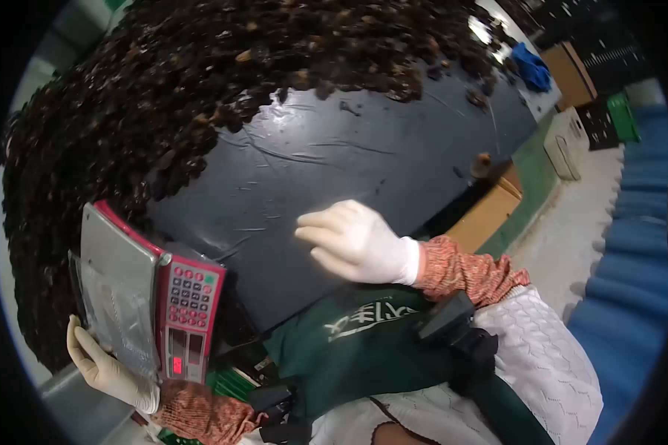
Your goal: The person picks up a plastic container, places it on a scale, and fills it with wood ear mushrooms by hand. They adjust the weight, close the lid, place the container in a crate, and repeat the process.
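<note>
My left hand [105,371], in a white glove, is at the lower left beside the metal pan [119,267] of a red scale. Its fingers are apart at the edge of a clear plastic bag [126,326] lying on the pan; whether they touch the bag is unclear. The scale's keypad [190,297] and a lit red display face me. Over the black table sheet [297,170] my right hand [349,241], also gloved, hovers with its fingers apart and nothing in them. A large heap of dark, wet-looking pieces [148,96] covers the table's far and left parts.
A cardboard box [490,215] is beside the table's right edge. Farther right are a white container [565,144], a green bin [623,117] and blue sheeting [631,222]. A blue cloth or bag [531,68] lies at the upper right, next to another cardboard box [569,74].
</note>
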{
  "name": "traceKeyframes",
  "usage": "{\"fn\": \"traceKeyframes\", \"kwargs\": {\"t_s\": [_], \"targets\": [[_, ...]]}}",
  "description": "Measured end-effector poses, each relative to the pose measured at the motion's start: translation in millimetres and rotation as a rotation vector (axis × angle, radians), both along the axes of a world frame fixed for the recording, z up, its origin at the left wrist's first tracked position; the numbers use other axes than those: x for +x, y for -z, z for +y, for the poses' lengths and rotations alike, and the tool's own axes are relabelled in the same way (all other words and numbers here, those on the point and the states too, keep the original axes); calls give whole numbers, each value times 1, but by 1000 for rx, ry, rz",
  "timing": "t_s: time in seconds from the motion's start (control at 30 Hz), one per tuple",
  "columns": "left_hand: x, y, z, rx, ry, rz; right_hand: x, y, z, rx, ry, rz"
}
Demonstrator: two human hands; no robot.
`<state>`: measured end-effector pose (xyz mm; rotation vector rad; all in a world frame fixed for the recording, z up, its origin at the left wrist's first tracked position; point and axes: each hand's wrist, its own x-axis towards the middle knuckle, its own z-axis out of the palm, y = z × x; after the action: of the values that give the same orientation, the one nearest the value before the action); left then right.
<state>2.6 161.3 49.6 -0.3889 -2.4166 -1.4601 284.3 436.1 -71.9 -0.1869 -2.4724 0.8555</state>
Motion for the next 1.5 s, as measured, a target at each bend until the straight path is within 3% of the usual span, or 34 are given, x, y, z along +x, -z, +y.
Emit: {"fn": "traceKeyframes", "kwargs": {"t_s": [0.07,0.1,0.17,0.23,0.27,0.3,0.37,0.4,0.43,0.5,0.57,0.63,0.83,0.9,1.13,1.27,1.3,1.37,1.5], "targets": [[-15,1,-24,-628,41,13,5,9,-15,9,4,-38],[-17,9,-31,-724,126,5,4,15,-23,74,-52,-66],[-15,14,-34,-848,62,271,-3,23,-43,65,-165,-39],[36,4,27,-261,-3,11,-3,31,-56,105,-202,-145],[48,3,42,-153,57,-9,-27,54,-76,72,-339,-35],[59,4,57,-41,106,-26,-41,60,-79,184,-362,-86],[78,21,88,-323,390,78,-60,70,-65,168,-252,-77],[81,44,106,-215,579,-38,-59,56,-44,191,-137,-132],[84,59,122,-341,725,15,-55,41,-14,210,-21,-188],[97,105,145,-307,893,-62,-27,49,34,197,293,-240],[114,146,157,-393,994,-17,27,45,74,370,618,-420],[134,161,168,-617,937,265,94,59,100,523,825,-519],[140,173,171,-640,916,266,214,37,99,540,1131,-983],[140,172,172,-656,915,270,222,37,111,554,1190,-812],[142,168,173,-685,916,255,79,-5,246,533,781,-186],[144,167,174,-686,905,242,-21,33,349,522,962,-94],[144,166,175,-683,906,234,-49,40,353,547,1017,-146],[144,165,176,-683,899,225,-96,33,296,500,831,-297],[144,163,177,-689,900,211,-102,25,202,379,386,-198]]}}
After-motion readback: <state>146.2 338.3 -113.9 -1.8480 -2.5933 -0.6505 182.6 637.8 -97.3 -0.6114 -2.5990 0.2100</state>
